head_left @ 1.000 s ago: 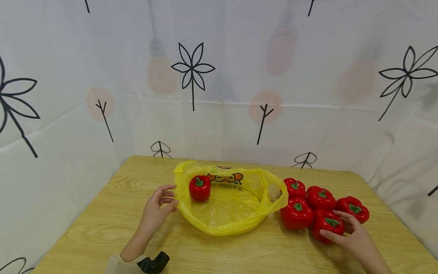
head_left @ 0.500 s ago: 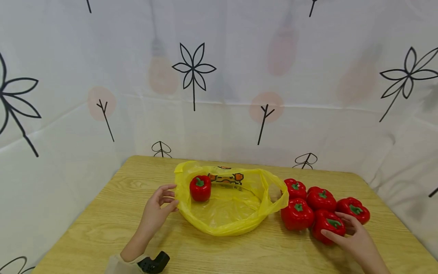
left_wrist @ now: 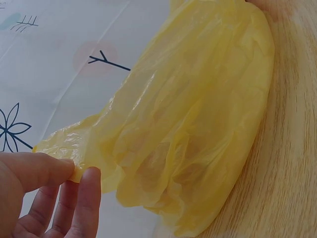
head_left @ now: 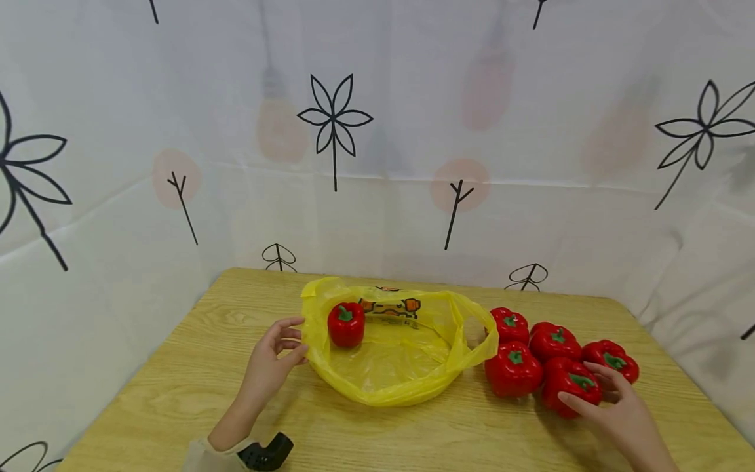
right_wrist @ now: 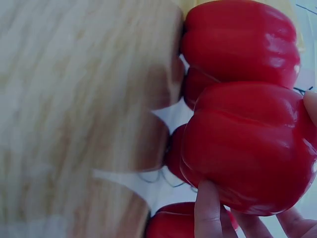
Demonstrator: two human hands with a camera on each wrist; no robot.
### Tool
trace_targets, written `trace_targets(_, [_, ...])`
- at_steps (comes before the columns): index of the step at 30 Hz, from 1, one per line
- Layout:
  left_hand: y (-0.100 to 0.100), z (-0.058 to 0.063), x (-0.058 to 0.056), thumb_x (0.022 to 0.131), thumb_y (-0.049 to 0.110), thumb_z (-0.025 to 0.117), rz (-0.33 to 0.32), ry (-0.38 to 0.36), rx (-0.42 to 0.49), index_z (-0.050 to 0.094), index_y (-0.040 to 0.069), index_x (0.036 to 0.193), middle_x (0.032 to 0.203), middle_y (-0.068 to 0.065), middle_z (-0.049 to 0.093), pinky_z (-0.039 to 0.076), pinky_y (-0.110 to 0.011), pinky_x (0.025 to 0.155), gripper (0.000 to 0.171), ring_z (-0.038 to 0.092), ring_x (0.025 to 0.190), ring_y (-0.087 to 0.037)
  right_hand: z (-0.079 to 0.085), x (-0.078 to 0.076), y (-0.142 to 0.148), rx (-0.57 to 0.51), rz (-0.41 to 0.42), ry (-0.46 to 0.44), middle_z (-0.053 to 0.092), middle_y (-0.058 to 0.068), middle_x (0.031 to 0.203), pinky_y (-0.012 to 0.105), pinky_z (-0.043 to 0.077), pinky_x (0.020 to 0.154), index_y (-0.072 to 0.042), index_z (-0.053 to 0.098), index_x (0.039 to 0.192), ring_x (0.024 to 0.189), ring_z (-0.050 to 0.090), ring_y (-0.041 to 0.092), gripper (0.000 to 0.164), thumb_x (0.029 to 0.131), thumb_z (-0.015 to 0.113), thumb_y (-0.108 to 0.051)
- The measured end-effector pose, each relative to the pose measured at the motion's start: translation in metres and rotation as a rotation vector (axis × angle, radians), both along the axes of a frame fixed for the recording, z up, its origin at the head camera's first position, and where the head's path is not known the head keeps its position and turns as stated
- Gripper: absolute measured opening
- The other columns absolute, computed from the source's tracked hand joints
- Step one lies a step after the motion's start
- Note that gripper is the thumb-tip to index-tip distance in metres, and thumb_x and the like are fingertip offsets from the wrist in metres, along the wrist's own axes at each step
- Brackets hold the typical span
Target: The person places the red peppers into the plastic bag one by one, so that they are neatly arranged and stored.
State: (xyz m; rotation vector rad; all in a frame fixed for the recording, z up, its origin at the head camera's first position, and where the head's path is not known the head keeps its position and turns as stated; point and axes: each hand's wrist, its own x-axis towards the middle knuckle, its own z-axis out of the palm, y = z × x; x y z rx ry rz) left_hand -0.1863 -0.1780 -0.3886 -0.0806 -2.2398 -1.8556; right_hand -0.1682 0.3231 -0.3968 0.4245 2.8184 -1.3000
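My left hand (head_left: 271, 360) pinches the left rim of a yellow plastic bag (head_left: 389, 394) between thumb and fingers, as the left wrist view shows. The bag lies with its mouth spread wide. Inside, towards its left, stands a red bell pepper (head_left: 346, 331) with a green stem. To the right, my right hand (head_left: 622, 410) grips another red bell pepper (head_left: 560, 390), thumb on one side and fingers on the other. In the right wrist view this gripped pepper (right_wrist: 247, 144) fills much of the frame, its underside close over the wooden table.
Several more red bell peppers (head_left: 513, 372) cluster beside the gripped one, close to the bag's right handle loop. All stand on a wood-grain table (head_left: 377, 446). A white patterned curtain (head_left: 389, 223) hangs behind it. A black device (head_left: 268, 452) sits at my left wrist.
The pepper in my right hand has shifted slightly up and to the right, with its stem turned a little. My left hand and the bag hold still.
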Motion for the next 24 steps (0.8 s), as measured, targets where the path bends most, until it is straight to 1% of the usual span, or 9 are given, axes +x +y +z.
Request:
trace_targets(1, [0.0,0.0,0.0,0.084,-0.005,0.064,0.001,0.0,-0.001,0.055,0.008,0.121,0.103,-0.015,0.051,0.056,-0.036,0.07,0.041,0.056,0.087,-0.025,0.002,0.001,-0.001,0.003,-0.001,0.002,0.022,0.032,0.139,0.051,0.048,0.08,0.003,0.018,0.143,0.116,0.031,0.049,0.095,0.081,0.067,-0.05])
trace_targets(3, [0.0,0.0,0.0,0.084,-0.005,0.064,0.001,-0.002,-0.001,0.055,0.008,0.121,0.103,-0.015,0.051,0.056,-0.036,0.07,0.041,0.056,0.087,-0.024,0.004,0.002,-0.004,0.0,-0.015,0.026,0.023,0.031,0.139,0.052,0.046,0.082,0.003,0.018,0.143,0.116,0.031,0.048,0.095,0.081,0.068,-0.047])
trace_targets(6, [0.001,0.0,0.0,0.084,-0.005,0.064,0.002,-0.002,-0.002,0.055,0.009,0.121,0.103,-0.015,0.051,0.057,-0.033,0.069,0.041,0.056,0.087,-0.024,0.007,0.004,-0.006,-0.005,-0.028,0.059,0.025,0.031,0.139,0.049,0.049,0.079,0.003,0.019,0.143,0.116,0.032,0.047,0.093,0.081,0.069,-0.045])
trace_targets(10, [0.001,0.0,0.0,0.084,-0.006,0.064,0.004,-0.002,-0.002,0.055,0.009,0.121,0.103,-0.015,0.05,0.056,-0.032,0.068,0.041,0.056,0.087,-0.024,0.009,0.005,-0.006,-0.01,-0.019,0.095,0.026,0.031,0.138,0.036,0.052,0.07,0.003,0.019,0.143,0.114,0.033,0.047,0.091,0.082,0.069,-0.043])
trace_targets(12, [0.0,0.0,0.0,0.084,-0.006,0.064,0.005,0.0,-0.003,0.055,0.008,0.121,0.103,-0.015,0.051,0.056,-0.032,0.068,0.041,0.056,0.087,-0.024,0.009,0.005,-0.005,-0.013,-0.016,0.118,0.027,0.032,0.136,0.028,0.05,0.064,0.003,0.021,0.142,0.113,0.035,0.047,0.09,0.082,0.07,-0.042])
trace_targets(14, [0.0,0.0,0.001,0.084,-0.006,0.064,0.005,0.001,-0.003,0.056,0.008,0.121,0.103,-0.015,0.051,0.056,-0.031,0.068,0.04,0.056,0.087,-0.024,0.01,0.006,-0.004,-0.011,-0.027,0.136,0.03,0.031,0.135,0.024,0.049,0.06,0.001,0.023,0.141,0.109,0.038,0.044,0.087,0.081,0.07,-0.042])
trace_targets(19, [0.001,0.001,0.001,0.084,-0.005,0.065,0.003,0.0,-0.003,0.056,0.009,0.12,0.103,-0.014,0.051,0.056,-0.031,0.068,0.04,0.056,0.087,-0.024,0.016,0.009,-0.006,-0.033,-0.063,0.145,0.027,0.03,0.136,0.03,0.053,0.059,0.0,0.024,0.141,0.109,0.036,0.045,0.085,0.082,0.069,-0.042])
trace_targets(22, [0.001,0.001,0.001,0.084,-0.004,0.065,0.003,0.001,-0.006,0.056,0.009,0.121,0.103,-0.014,0.051,0.056,-0.031,0.068,0.04,0.056,0.088,-0.024,0.021,0.011,-0.008,-0.052,-0.07,0.149,0.025,0.029,0.138,0.029,0.053,0.058,0.001,0.023,0.141,0.11,0.033,0.048,0.084,0.083,0.068,-0.041])
trace_targets(24, [0.001,0.001,0.001,0.084,-0.005,0.065,0.003,0.004,-0.007,0.056,0.009,0.12,0.103,-0.014,0.051,0.056,-0.031,0.068,0.04,0.056,0.088,-0.024,0.025,0.013,-0.009,-0.05,-0.075,0.162,0.027,0.028,0.136,0.026,0.052,0.057,0.001,0.024,0.141,0.107,0.036,0.043,0.083,0.084,0.068,-0.041])
